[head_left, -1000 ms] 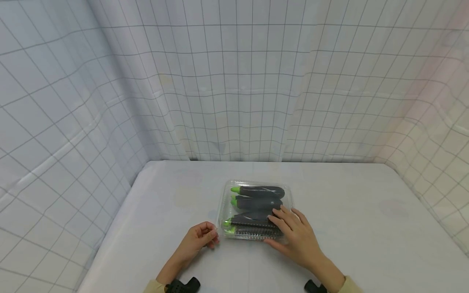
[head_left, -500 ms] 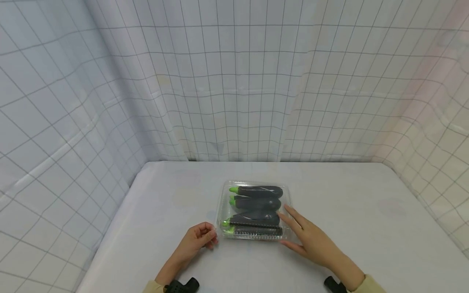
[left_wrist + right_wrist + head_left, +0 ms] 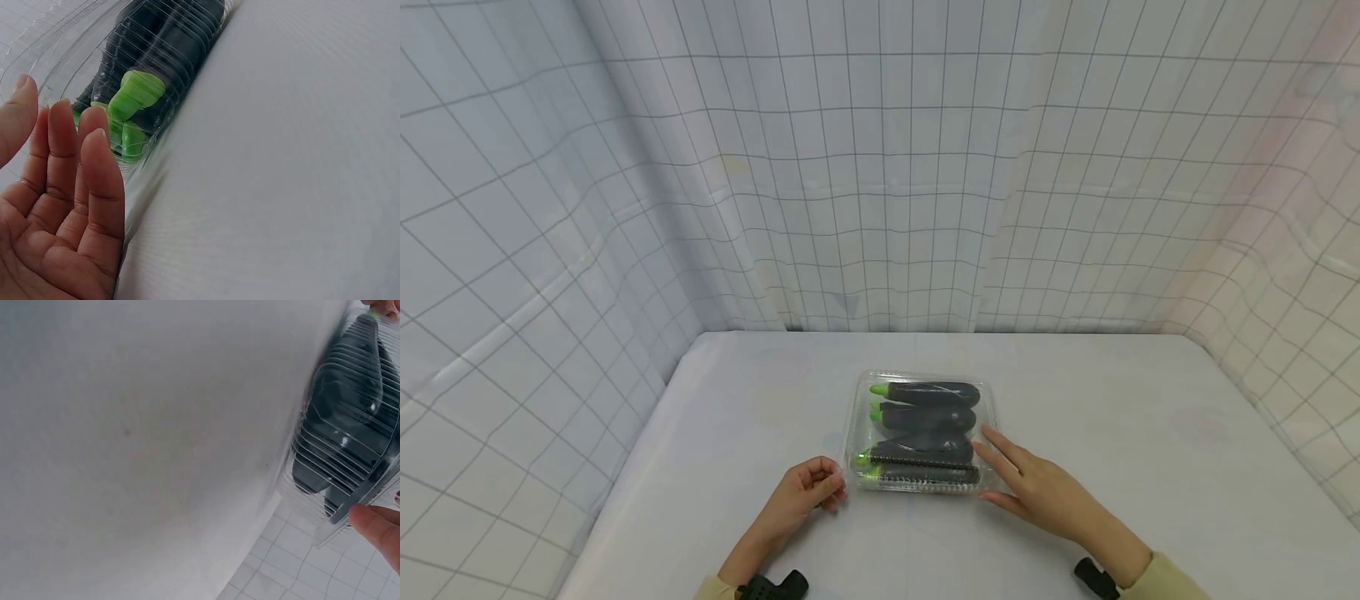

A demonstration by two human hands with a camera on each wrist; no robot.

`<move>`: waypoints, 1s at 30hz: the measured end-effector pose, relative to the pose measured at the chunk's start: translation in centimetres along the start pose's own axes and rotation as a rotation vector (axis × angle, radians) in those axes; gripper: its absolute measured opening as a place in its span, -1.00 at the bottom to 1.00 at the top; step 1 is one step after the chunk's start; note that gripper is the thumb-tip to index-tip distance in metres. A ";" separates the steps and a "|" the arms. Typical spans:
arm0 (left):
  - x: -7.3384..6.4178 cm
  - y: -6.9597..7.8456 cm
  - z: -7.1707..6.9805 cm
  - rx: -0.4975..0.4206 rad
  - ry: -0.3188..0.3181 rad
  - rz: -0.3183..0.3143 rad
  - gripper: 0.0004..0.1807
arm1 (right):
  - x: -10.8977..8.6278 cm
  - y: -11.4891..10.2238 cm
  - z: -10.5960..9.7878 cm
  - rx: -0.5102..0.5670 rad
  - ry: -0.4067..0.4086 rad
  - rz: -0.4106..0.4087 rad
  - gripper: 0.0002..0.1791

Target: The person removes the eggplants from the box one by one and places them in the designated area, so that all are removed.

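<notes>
A clear plastic clamshell box lies on the white table with several dark eggplants inside, their bright green stem ends pointing left. My left hand is at the box's near left corner, its fingers loosely bent with the tips right at the rim. In the left wrist view the thumb stands apart from the fingers, close to the clear edge. My right hand has its fingers spread and extended along the box's right side. The right wrist view shows a fingertip of it touching the rim.
A white cloth covers the table around the box. White curtains with a dark grid pattern hang behind the table and on both sides. Black straps with camera mounts sit on the wrists.
My right hand has moved right, from over the box's lid to its right edge. The left hand and the box have stayed almost where they were.
</notes>
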State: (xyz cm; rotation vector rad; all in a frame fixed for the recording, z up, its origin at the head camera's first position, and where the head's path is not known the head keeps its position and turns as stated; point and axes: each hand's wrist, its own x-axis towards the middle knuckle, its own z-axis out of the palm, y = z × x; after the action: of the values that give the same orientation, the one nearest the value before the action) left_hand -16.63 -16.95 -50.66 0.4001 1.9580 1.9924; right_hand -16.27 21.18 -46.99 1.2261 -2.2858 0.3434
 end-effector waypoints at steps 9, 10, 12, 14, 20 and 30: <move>-0.1 0.0 0.1 0.002 -0.017 0.026 -0.75 | 0.1 0.1 0.4 -0.096 0.063 -0.066 -0.38; -0.1 0.0 0.1 0.001 -0.017 0.025 -0.74 | 0.2 0.1 0.4 -0.109 0.067 -0.075 -0.38; -0.1 0.0 0.1 0.003 -0.016 0.025 -0.74 | 0.2 0.1 0.5 -0.130 0.076 -0.094 -0.38; -0.1 0.1 0.1 0.008 -0.014 0.026 -0.74 | 0.2 0.2 0.5 -0.149 0.084 -0.108 -0.38; -0.1 0.2 0.1 0.017 -0.017 0.036 -0.74 | 0.4 0.2 0.6 -0.195 0.098 -0.120 -0.38; 0.0 0.1 0.1 -0.011 -0.024 0.063 -0.71 | 0.9 -0.1 0.4 -0.224 0.116 -0.123 -0.42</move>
State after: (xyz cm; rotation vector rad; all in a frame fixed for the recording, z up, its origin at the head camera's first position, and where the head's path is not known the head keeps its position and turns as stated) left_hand -16.57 -16.83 -50.55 0.4866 1.9420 2.0258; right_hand -16.70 20.29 -46.88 1.1921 -2.0760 0.1075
